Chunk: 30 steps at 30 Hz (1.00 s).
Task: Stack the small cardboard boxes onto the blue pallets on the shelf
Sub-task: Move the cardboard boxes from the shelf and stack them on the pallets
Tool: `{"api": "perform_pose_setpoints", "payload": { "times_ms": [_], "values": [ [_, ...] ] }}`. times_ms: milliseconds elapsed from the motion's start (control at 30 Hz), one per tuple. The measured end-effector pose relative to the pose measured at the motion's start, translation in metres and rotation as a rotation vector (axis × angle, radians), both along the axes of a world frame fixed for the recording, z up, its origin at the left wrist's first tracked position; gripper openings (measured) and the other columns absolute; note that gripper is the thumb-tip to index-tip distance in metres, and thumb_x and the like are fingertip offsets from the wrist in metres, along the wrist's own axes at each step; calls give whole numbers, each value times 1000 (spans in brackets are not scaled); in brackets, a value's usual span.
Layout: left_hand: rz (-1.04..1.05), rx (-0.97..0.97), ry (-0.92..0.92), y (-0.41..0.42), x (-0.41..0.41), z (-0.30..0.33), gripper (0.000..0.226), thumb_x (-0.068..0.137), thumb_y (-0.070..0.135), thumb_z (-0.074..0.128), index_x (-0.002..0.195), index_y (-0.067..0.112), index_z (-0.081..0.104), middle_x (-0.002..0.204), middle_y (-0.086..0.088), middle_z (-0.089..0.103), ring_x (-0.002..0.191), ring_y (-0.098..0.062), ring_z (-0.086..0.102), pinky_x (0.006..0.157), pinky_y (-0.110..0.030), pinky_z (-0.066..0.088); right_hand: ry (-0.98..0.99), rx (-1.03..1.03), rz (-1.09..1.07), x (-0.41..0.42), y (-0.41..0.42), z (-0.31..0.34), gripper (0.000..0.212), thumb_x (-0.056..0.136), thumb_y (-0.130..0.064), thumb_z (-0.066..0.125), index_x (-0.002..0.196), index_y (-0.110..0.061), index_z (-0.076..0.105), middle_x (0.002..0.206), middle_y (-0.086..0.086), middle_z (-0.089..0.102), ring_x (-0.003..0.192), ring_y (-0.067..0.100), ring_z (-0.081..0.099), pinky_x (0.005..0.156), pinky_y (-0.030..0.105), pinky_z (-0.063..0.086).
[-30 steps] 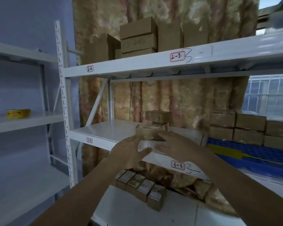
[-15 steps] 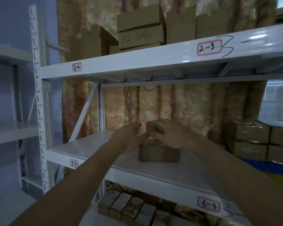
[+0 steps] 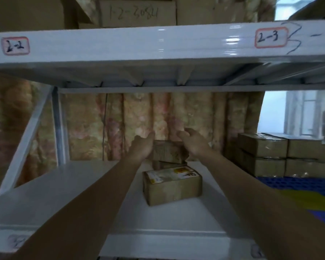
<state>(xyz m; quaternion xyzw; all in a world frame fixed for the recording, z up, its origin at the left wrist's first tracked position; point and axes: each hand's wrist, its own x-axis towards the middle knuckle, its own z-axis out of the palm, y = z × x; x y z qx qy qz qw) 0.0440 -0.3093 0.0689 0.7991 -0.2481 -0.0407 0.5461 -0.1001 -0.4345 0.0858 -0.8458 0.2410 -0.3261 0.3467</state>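
A small cardboard box [image 3: 172,185] with a printed label on top sits on the white shelf [image 3: 64,194], near its middle. Behind it stands another small box [image 3: 167,152] on top of a further one. My left hand [image 3: 142,147] and my right hand [image 3: 192,142] flank that rear upper box, fingers spread, touching or nearly touching its sides. The blue pallet [image 3: 296,186] lies at the right on the same shelf and carries a two-high stack of cardboard boxes [image 3: 281,154].
The shelf above [image 3: 158,45], labelled 2-2 and 2-3, hangs low overhead with large cartons [image 3: 137,13] on it. A flowered curtain [image 3: 101,126] closes the back. A slanted white brace [image 3: 24,139] runs at the left. A window shows at far right.
The camera has moved in closer under the upper shelf. Both hands left the labelled box resting on the shelf and reached further back to the rear upper box.
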Motion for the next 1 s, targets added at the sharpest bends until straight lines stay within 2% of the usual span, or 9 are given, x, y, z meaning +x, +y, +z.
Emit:
{"api": "perform_pose_setpoints", "payload": {
  "times_ms": [67,167,267,333,500,600,800,867,1000],
  "values": [
    [-4,-98,112,-5,12,-8,98,90,73,42,159,4,27,157,-15,43,136,-33,48,106,-37,42,-15,134,-23,9,-3,-11,73,97,-61,44,156,-18,36,157,10,43,139,32,45,112,41,38],
    [15,-118,115,-11,19,-20,78,99,60,41,150,1,45,146,-16,54,128,-33,54,89,-32,39,-51,234,-37,18,-4,-25,81,91,-64,48,154,-15,39,154,7,47,136,31,47,112,43,39],
    [-27,-94,50,-17,24,-27,71,102,59,34,133,1,63,135,-20,62,119,-35,59,97,-36,48,-86,263,-34,27,-9,-34,90,76,-72,46,148,-18,48,145,6,55,127,28,55,109,46,43],
    [-50,-109,29,-21,26,-30,72,102,62,31,122,4,68,125,-20,65,110,-37,62,100,-46,51,-100,283,-32,28,-10,-35,79,83,-67,47,145,-18,50,135,6,61,120,27,58,105,46,46],
    [-57,-123,-6,-31,33,-34,74,99,66,27,118,7,68,120,-18,65,108,-36,61,100,-48,49,-152,321,-22,23,-8,-33,52,97,-54,45,134,-20,55,109,-4,63,101,17,61,97,39,49],
    [-58,-192,30,-30,30,-27,71,99,63,31,121,5,66,122,-18,65,113,-37,60,104,-49,47,-215,362,12,17,-6,-26,46,98,-52,44,131,-22,56,107,-6,62,94,8,58,89,36,49],
    [-169,-347,74,-16,15,5,54,99,65,38,88,20,65,107,-10,70,103,-30,64,102,-48,50,-397,409,30,0,12,-10,38,90,-46,64,119,-21,65,108,4,70,100,24,69,92,50,58],
    [-182,-397,65,-9,5,15,58,96,70,39,97,17,63,107,-9,69,102,-30,64,101,-49,50,-432,464,52,-9,19,-3,40,85,-43,72,116,-18,69,108,6,74,100,23,71,88,47,60],
    [-219,-614,169,1,-25,19,91,70,82,52,131,15,52,120,-6,68,106,-25,68,96,-51,55,-582,549,59,-39,32,3,37,79,-27,82,111,-9,74,101,6,78,91,19,75,84,44,62]
  ]
}}
